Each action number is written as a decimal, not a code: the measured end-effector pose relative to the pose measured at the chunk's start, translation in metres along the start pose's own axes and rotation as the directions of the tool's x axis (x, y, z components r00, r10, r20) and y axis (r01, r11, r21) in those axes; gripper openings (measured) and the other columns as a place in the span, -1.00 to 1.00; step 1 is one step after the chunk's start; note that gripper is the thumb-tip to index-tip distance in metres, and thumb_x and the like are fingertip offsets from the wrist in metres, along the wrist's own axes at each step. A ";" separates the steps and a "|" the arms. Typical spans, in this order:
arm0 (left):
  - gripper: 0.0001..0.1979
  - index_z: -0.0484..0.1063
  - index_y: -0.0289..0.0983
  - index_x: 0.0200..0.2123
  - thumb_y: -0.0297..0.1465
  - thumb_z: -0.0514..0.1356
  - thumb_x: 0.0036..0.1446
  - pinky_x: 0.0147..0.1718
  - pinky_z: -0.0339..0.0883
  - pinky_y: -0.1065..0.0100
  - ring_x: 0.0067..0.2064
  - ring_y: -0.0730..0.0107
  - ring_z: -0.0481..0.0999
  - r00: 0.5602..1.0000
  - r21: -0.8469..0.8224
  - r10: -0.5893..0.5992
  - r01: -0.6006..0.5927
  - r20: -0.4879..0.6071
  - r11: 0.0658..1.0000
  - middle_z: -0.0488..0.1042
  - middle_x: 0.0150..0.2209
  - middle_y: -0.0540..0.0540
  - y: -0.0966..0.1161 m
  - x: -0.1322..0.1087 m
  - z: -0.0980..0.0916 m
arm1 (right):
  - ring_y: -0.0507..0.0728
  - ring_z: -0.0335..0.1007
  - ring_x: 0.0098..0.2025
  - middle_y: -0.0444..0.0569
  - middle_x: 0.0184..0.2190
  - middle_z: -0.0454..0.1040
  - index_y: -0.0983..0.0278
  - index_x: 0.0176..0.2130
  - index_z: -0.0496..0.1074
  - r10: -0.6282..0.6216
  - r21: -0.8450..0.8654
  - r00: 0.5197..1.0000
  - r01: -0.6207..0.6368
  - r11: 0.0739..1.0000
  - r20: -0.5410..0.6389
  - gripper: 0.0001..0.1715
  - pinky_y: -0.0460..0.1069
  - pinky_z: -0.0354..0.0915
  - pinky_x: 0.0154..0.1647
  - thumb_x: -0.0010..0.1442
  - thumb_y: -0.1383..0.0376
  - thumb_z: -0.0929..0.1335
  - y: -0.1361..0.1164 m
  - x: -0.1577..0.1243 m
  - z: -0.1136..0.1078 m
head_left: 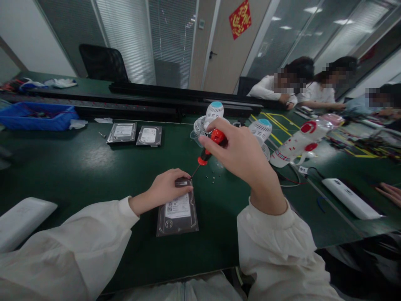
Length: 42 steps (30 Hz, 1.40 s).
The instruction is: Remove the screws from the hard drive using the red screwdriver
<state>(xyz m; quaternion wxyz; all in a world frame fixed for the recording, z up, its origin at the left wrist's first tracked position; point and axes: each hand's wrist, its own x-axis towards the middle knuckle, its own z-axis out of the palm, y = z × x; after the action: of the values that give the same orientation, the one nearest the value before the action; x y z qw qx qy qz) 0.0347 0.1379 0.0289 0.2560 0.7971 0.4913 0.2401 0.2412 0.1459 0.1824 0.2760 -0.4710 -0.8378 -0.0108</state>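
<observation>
A hard drive [178,221] with a white label lies flat on the green table in front of me. My left hand [164,189] grips its far part, fingers over the top and thumb across the label. In my right hand [244,154] is a red and black screwdriver [205,154], held tilted by its handle. Its tip meets the drive's far right corner; the screw there is too small to make out. Several small screws [213,177] are scattered on the table just right of the drive.
Two more hard drives, one [122,132] beside the other [149,136], lie farther back left. A blue bin [37,119] stands at far left. White fans [260,130], a white and red bottle [305,140] and a white power strip [351,197] are right. People sit at back right.
</observation>
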 end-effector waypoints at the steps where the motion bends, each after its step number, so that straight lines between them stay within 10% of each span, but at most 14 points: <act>1: -0.63 0.53 -0.12 -0.01 -0.07 0.25 0.20 0.02 0.41 0.14 0.02 0.17 0.55 1.000 -0.003 -0.001 0.001 0.001 1.000 0.57 -0.01 -0.04 0.000 0.000 0.000 | 0.02 0.12 -0.54 -0.16 -0.57 0.32 0.23 -0.12 0.43 -0.001 -0.005 1.000 0.001 1.000 -0.003 -0.71 -0.01 -0.03 -0.42 0.31 0.09 0.30 0.000 0.000 0.000; 42: -0.63 0.54 -0.14 -0.02 -0.08 0.25 0.20 -0.03 0.42 0.16 -0.01 0.19 0.55 1.000 -0.001 0.006 -0.006 0.003 1.000 0.57 -0.01 -0.03 -0.001 0.000 -0.001 | 0.04 0.15 -0.48 -0.13 -0.49 0.34 0.26 -0.06 0.32 0.043 -0.066 0.995 -0.037 0.997 0.091 -0.62 -0.01 -0.05 -0.38 0.33 0.03 0.24 0.002 -0.001 -0.006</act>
<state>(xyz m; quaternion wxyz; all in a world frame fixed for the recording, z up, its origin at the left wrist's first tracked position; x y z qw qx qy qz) 0.0335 0.1384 0.0287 0.2565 0.7987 0.4885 0.2399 0.2453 0.1448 0.1864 0.2220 -0.4963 -0.8392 -0.0106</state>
